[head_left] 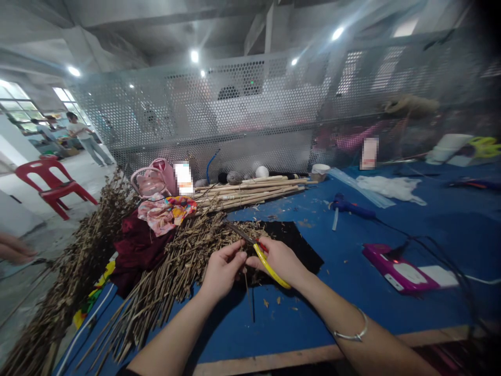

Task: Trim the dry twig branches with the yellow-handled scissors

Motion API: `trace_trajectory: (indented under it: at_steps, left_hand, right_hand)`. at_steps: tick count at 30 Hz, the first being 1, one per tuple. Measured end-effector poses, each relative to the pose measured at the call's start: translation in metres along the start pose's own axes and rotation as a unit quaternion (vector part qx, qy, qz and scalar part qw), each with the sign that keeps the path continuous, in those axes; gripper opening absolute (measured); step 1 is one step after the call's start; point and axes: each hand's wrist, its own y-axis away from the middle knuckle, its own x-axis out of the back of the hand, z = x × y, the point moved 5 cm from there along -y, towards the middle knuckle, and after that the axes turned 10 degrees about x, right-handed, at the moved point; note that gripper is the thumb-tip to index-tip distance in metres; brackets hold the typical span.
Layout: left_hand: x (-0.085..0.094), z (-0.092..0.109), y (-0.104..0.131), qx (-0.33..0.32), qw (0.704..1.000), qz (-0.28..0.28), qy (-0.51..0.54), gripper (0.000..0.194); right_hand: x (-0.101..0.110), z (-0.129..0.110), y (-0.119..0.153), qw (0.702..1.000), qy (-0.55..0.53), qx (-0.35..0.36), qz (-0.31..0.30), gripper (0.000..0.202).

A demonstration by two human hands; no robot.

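Note:
My right hand (285, 261) is closed around yellow-handled scissors (271, 269), their blades pointing up and to the left. Close beside it, my left hand (222, 269) pinches a thin dried stem (247, 292) that hangs down between the two hands. The blades lie just above the left fingertips; whether they touch the stem I cannot tell. Behind and left of my hands, a pile of dried plant stalks (156, 290) spreads over the blue table (321, 318). A black cloth (303, 245) lies under part of the pile, with dry scraps around it.
A glue gun (354, 208) and a magenta power strip (399, 269) with cables lie to the right. Wooden sticks (266, 190) and a small cup (320, 171) sit at the back. A perforated metal screen (219, 125) stands behind. At left another person's hand (14, 248) shows.

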Motion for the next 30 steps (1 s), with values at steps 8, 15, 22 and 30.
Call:
trace_trajectory:
  at_steps: [8, 15, 22, 30]
  left_hand:
    - [-0.0021, 0.0070, 0.0022, -0.028, 0.999, -0.014, -0.021, 0.037]
    - [-0.0003, 0.0014, -0.0002, -0.020, 0.999, -0.006, -0.039, 0.038]
    - [0.0004, 0.0007, -0.0007, -0.004, 1.000, 0.003, -0.019, 0.041]
    - [0.0034, 0.0060, -0.0003, -0.013, 0.999, 0.023, -0.033, 0.034]
  right_hand:
    - [-0.0059, -0.0001, 0.0020, 0.999, -0.041, 0.011, 0.000, 0.046]
    - [-0.0032, -0.0038, 0.0027, 0.999, -0.030, 0.015, -0.003, 0.042]
    - [-0.0003, 0.0016, 0.0013, 1.000, 0.007, -0.010, -0.011, 0.041]
    - [-0.0058, 0.0003, 0.0019, 0.999, -0.018, -0.004, -0.028, 0.053]
